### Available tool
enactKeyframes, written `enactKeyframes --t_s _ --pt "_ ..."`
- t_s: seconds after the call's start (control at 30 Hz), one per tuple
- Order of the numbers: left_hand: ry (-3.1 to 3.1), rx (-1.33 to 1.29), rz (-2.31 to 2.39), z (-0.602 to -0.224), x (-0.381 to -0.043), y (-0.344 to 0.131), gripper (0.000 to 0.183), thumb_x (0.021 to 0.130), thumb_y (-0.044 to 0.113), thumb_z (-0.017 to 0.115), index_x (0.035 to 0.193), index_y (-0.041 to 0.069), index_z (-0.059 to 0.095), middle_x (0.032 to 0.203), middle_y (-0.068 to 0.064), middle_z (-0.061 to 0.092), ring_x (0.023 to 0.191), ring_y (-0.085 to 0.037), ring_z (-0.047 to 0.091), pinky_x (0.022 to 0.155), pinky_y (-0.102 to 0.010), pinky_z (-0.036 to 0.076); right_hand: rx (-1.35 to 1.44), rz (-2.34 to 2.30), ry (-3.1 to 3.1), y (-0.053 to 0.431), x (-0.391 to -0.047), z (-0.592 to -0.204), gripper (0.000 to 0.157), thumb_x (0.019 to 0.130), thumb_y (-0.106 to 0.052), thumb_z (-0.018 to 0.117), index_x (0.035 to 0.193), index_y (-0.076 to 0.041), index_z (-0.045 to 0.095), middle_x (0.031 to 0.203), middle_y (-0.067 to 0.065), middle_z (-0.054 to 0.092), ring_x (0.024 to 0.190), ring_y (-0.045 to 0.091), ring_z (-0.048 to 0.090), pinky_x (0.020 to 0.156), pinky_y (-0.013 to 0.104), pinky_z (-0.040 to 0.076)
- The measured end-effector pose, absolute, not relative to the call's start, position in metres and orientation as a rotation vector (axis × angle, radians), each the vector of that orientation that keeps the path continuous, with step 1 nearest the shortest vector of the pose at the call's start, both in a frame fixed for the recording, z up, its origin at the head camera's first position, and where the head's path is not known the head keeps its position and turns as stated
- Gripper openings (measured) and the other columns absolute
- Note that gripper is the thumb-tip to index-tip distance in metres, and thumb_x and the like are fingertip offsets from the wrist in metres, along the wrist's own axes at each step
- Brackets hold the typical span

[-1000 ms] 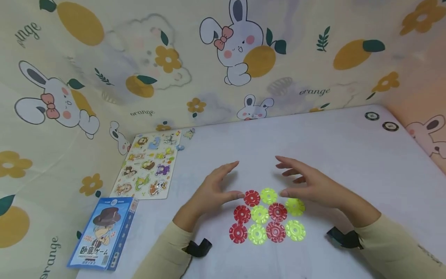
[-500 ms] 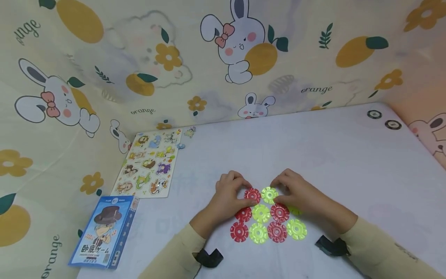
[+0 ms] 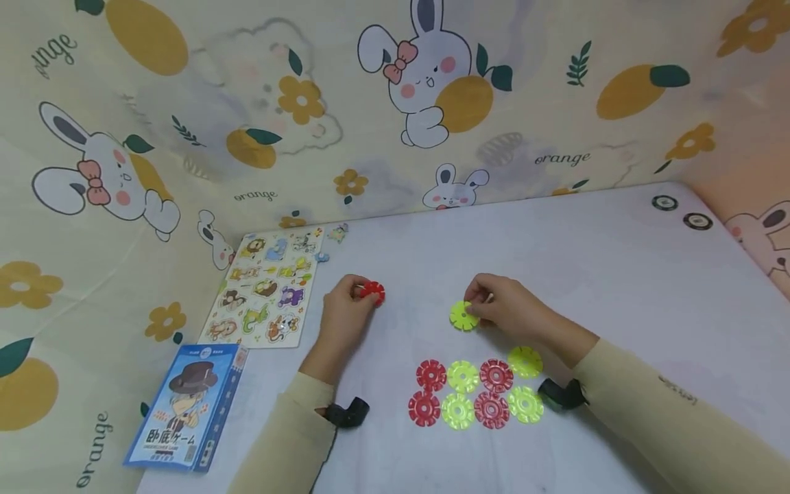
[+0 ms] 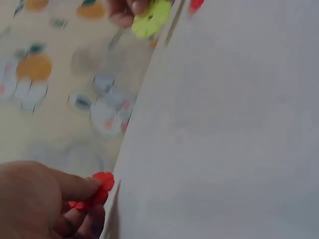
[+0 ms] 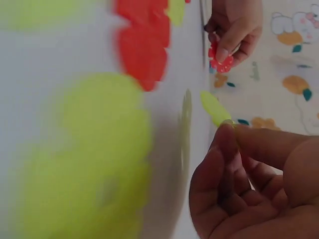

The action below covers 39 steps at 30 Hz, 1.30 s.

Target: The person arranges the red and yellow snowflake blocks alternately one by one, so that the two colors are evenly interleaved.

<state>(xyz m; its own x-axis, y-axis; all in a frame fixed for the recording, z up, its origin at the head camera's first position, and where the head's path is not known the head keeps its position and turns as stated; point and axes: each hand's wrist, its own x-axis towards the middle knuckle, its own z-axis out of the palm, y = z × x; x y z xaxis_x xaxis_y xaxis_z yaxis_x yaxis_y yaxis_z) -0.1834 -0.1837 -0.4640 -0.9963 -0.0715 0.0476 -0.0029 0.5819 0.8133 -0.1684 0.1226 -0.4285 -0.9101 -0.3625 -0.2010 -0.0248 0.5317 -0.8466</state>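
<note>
Viewing from right wrist narrows held yellow disc (image 5: 214, 107).

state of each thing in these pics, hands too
Left hand: pinching a red disc
Right hand: pinching a yellow-green disc
Eight other discs: lying flat, two rows of four
Blue box: lying front up
Animal board: lying flat
Two dark chips: lying flat, apart

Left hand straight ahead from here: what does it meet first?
The left hand, with its red disc, seems to have bare table ahead; first it would probably meet the printed cloth behind the far edge, though depth is unclear.
</note>
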Motion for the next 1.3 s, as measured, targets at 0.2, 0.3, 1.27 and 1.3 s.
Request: enactKeyframes --t_s 0.2,0.3,1.27,1.3 --pt "-2.632 0.209 -1.313 -0.469 -0.206 -0.215 0.031 0.083 0.012 0.075 0.111 0.011 0.062 0.087 -0.005 0.061 0.073 -0.017 0.062 0.061 -0.029 0.052 -0.272 -1.344 2.351 0.091 -0.207 -0.432 0.012 0.093 -0.013 0.063 0.103 -0.009 0.059 0.09 0.011 0.059 0.073 0.024 0.062 0.066 0.034 0.053" --pt "-2.627 0.212 -1.231 -0.468 -0.209 -0.221 0.034 0.082 0.012 0.074 0.114 0.01 0.062 0.096 -0.004 0.062 0.077 -0.015 0.06 0.065 -0.03 0.05 -0.234 -1.376 2.32 0.078 -0.219 -0.436 0.016 0.093 -0.011 0.062 0.108 -0.007 0.058 0.093 0.012 0.059 0.076 0.023 0.063 0.067 0.033 0.053" --pt "-3.127 -0.373 -0.414 -0.479 -0.193 -0.225 0.065 0.099 0.051 0.037 0.154 0.022 0.021 0.159 0.007 0.008 0.142 -0.029 0.006 0.1 -0.056 0.015 -0.938 -0.229 2.662 0.008 -0.217 -0.433 0.084 0.087 -0.061 0.056 0.154 -0.021 0.023 0.159 -0.002 0.013 0.143 0.033 0.009 0.104 0.065 0.016" --pt "-3.13 -0.376 -0.41 -0.479 -0.193 -0.225 0.065 0.099 0.052 0.037 0.154 0.022 0.019 0.16 0.008 0.006 0.143 -0.029 0.004 0.101 -0.056 0.013 -0.943 -0.228 2.659 0.006 -0.219 -0.433 0.085 0.087 -0.062 0.056 0.154 -0.022 0.023 0.159 -0.002 0.012 0.143 0.033 0.009 0.104 0.065 0.016"
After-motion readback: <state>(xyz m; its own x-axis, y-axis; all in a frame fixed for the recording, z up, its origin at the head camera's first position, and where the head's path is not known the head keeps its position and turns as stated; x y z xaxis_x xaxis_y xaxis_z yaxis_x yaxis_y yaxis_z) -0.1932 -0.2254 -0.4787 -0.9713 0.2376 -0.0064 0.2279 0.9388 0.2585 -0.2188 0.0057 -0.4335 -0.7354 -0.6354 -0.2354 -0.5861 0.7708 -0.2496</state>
